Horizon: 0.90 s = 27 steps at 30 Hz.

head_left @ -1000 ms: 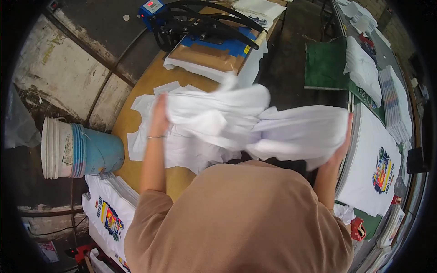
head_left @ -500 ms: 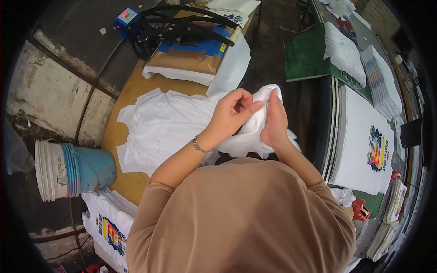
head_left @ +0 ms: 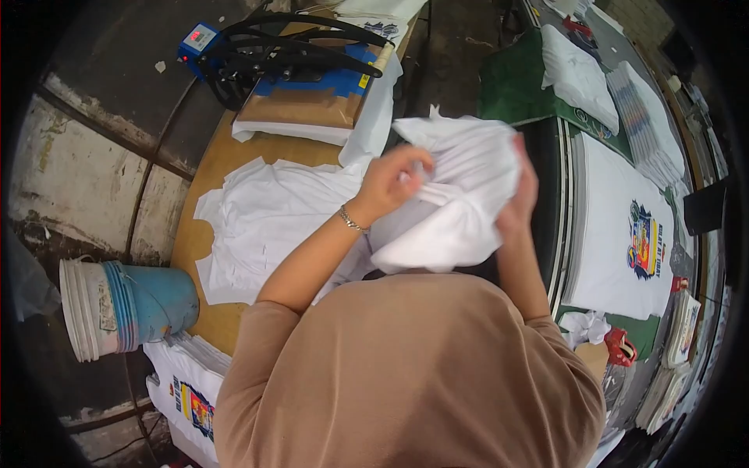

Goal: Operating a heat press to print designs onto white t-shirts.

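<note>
A white garment (head_left: 456, 210) is held up in loose folds in front of my chest. My left hand (head_left: 398, 175), a chain bracelet on its wrist, has blurred, curled fingers closed at the garment's left side. My right hand (head_left: 519, 187) grips the right side, partly hidden behind the cloth. More white garments (head_left: 257, 218) lie loosely spread on the wooden tabletop (head_left: 201, 249) to the left.
A blue-and-black heat press (head_left: 304, 93) stands at the back. Stacked buckets (head_left: 140, 304) are at the left, above printed shirts (head_left: 179, 374). On the right, printed shirt stacks (head_left: 608, 218), folded white cloth (head_left: 577, 70) and a green sheet (head_left: 507, 93) line a long bench.
The bunched garment has opened out into wider, raised folds. My right hand has moved right and my hands are farther apart than half a second ago.
</note>
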### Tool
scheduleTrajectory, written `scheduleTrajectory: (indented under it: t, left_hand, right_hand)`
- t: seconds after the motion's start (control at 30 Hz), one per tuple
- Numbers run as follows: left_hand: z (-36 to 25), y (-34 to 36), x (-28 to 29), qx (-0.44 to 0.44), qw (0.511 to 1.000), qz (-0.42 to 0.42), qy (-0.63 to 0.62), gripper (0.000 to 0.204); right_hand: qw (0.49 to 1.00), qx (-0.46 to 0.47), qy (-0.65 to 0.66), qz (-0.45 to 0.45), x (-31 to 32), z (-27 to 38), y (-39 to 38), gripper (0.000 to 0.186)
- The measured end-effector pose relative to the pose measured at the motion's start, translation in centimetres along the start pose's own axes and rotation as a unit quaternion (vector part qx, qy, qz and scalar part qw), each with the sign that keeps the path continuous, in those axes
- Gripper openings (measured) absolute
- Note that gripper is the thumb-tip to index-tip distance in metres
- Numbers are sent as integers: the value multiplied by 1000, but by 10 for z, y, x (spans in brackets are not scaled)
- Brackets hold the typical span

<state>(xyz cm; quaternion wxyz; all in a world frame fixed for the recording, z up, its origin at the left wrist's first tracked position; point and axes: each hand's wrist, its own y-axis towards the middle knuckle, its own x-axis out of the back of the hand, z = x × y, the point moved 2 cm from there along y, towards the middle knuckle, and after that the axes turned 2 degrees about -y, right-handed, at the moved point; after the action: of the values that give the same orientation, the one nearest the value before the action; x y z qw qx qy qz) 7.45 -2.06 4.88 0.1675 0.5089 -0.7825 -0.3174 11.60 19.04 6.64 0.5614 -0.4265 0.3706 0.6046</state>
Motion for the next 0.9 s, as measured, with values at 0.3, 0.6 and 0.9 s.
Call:
scheduleTrajectory:
  t: [0.3, 0.6, 0.9]
  left_hand:
    - [18, -178, 64, 315, 683, 519, 406, 36]
    - [-40, -88, 159, 351, 857, 50, 375, 57]
    - [-69, -22, 162, 236, 852, -165, 437, 30]
  right_hand:
    - [954, 244, -111, 133, 73, 254, -42, 40]
    - [977, 192, -87, 17, 52, 153, -14, 34]
    - [958, 87, -246, -122, -6, -15, -20, 34]
